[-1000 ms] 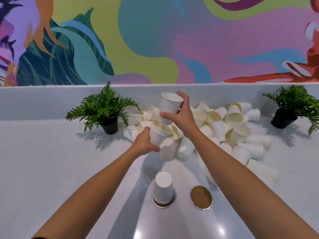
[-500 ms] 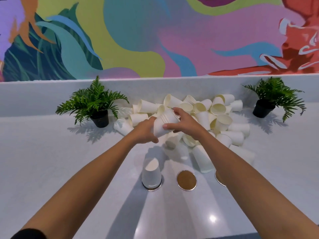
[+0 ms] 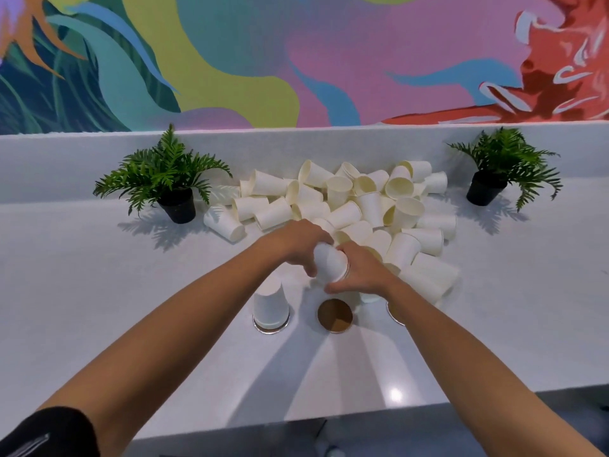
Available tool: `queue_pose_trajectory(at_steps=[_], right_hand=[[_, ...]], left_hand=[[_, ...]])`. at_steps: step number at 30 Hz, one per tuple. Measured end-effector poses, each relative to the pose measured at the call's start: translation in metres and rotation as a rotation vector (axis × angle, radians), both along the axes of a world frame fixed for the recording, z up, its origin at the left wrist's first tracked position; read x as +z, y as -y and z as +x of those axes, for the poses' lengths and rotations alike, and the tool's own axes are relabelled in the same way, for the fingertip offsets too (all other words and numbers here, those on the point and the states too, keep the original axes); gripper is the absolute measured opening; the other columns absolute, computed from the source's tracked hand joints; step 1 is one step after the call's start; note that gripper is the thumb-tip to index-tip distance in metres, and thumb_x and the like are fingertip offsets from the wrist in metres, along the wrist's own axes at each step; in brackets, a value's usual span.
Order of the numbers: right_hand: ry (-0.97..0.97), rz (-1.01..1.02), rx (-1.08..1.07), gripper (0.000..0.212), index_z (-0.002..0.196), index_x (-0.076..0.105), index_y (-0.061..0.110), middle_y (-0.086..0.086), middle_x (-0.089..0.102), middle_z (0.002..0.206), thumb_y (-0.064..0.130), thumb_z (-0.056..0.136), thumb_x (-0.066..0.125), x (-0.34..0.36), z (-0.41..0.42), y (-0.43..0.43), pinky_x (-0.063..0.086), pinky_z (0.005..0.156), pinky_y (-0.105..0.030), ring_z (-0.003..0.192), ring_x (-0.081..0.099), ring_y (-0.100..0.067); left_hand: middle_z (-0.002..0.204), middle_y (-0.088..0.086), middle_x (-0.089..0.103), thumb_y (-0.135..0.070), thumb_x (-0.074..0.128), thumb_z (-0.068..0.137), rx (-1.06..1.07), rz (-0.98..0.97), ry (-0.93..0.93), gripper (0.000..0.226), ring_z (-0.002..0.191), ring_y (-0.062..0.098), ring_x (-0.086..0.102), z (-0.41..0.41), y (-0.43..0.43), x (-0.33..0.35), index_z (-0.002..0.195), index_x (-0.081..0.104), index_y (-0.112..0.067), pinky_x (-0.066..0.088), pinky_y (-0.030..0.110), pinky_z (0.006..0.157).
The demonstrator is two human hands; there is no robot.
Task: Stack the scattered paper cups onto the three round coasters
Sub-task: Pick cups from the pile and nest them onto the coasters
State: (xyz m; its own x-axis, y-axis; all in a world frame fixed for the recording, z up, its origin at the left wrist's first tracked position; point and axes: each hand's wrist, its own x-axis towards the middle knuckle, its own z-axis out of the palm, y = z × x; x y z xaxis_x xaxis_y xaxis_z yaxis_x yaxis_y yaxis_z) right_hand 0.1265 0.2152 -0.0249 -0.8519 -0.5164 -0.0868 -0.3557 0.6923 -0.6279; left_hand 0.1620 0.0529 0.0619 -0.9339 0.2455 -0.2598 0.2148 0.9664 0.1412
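Head view, cup pile (image 3: 359,206) crowding right coaster (image 3: 393,314), seemingly.

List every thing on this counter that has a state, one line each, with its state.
Left hand: closed on the held cups.
Right hand: closed on the held cups.
Held cups: nested, upside down, above the middle coaster.
Left coaster: carries upturned cups.
Middle coaster: bare.
Right coaster: mostly hidden by the right forearm.
Cup pile: loose, most lying on their sides.

Right coaster (image 3: 394,315) mostly behind forearm
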Motion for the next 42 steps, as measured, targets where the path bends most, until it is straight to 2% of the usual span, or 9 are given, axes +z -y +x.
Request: queue_pose_trajectory(at_steps=[3,5,10,16,23,29,34,39,42], right_hand=[[0.049,0.024,0.018,0.067,0.115,0.053,0.014,-0.004,0.059,0.106,0.037,0.061,0.086,-0.015,0.016,-0.005,0.050,0.077,-0.040,0.094,0.057,-0.023],[0.105,0.013,0.001,0.065,0.114,0.050,0.017,-0.002,0.060,0.103,0.037,0.062,0.084,-0.024,0.023,-0.007,0.052,0.075,-0.037,0.091,0.059,-0.020],[0.163,-0.017,-0.045,0.065,0.116,0.046,0.019,0.002,0.062,0.103,0.036,0.065,0.083,-0.042,0.035,-0.014,0.053,0.074,-0.031,0.091,0.061,-0.017],[0.154,-0.068,-0.019,0.077,0.129,0.044,0.016,-0.004,0.063,0.115,0.032,0.065,0.084,-0.047,0.045,-0.017,0.053,0.087,-0.043,0.101,0.061,-0.022],[0.127,-0.070,-0.025,0.070,0.123,0.045,0.016,-0.003,0.061,0.111,0.029,0.065,0.083,-0.049,0.048,-0.019,0.053,0.084,-0.043,0.099,0.060,-0.021],[0.172,-0.042,-0.046,0.079,0.120,0.045,0.022,0.003,0.061,0.109,0.050,0.054,0.077,-0.057,0.045,-0.023,0.054,0.082,-0.045,0.097,0.060,-0.017],[0.188,-0.033,-0.050,0.082,0.123,0.044,0.022,0.004,0.060,0.113,0.054,0.055,0.077,-0.056,0.042,-0.023,0.054,0.085,-0.044,0.099,0.059,-0.017],[0.282,0.237,0.093,0.075,0.129,0.038,0.014,-0.007,0.058,0.119,0.028,0.068,0.081,-0.024,0.027,-0.023,0.052,0.088,-0.039,0.105,0.058,-0.024],[0.229,0.414,0.143,0.054,0.127,0.045,0.013,-0.006,0.058,0.122,0.012,0.079,0.069,0.006,0.006,-0.026,0.045,0.081,-0.028,0.098,0.052,-0.017]], left_hand=[[0.127,0.005,0.053,-0.027,0.079,0.075,-0.012,0.043,0.016,0.068,0.114,0.023,0.050,0.007,-0.015,-0.011,0.136,0.048,-0.026,0.038,0.027,0.081],[0.124,0.006,0.050,-0.024,0.078,0.076,-0.013,0.072,0.028,0.068,0.112,0.025,0.050,0.013,-0.023,-0.020,0.135,0.045,-0.025,0.038,0.027,0.078],[0.129,0.006,0.045,-0.013,0.072,0.080,-0.023,0.145,0.036,0.066,0.111,0.027,0.052,0.026,-0.035,-0.036,0.137,0.038,-0.020,0.041,0.028,0.075],[0.133,0.008,0.043,-0.008,0.068,0.083,-0.001,0.200,0.036,0.067,0.112,0.027,0.052,0.035,-0.037,-0.047,0.140,0.034,-0.018,0.038,0.027,0.075],[0.133,0.008,0.044,-0.010,0.068,0.084,0.018,0.235,-0.005,0.061,0.110,0.026,0.052,0.041,-0.037,-0.051,0.137,0.038,-0.018,0.038,0.026,0.076],[0.132,0.008,0.045,-0.010,0.068,0.084,0.016,0.230,-0.009,0.060,0.109,0.027,0.053,0.041,-0.037,-0.056,0.136,0.039,-0.018,0.039,0.027,0.076],[0.133,0.007,0.047,-0.011,0.070,0.083,0.018,0.234,-0.004,0.063,0.111,0.025,0.052,0.040,-0.037,-0.056,0.137,0.038,-0.019,0.039,0.026,0.077],[0.136,0.006,0.045,-0.011,0.079,0.074,0.037,0.212,0.082,0.085,0.117,0.025,0.051,0.035,-0.031,-0.048,0.142,0.030,-0.022,0.046,0.031,0.085],[0.140,0.005,0.044,-0.009,0.079,0.074,0.045,0.196,0.174,0.091,0.122,0.024,0.047,0.026,-0.020,-0.035,0.145,0.025,-0.024,0.045,0.034,0.093]])
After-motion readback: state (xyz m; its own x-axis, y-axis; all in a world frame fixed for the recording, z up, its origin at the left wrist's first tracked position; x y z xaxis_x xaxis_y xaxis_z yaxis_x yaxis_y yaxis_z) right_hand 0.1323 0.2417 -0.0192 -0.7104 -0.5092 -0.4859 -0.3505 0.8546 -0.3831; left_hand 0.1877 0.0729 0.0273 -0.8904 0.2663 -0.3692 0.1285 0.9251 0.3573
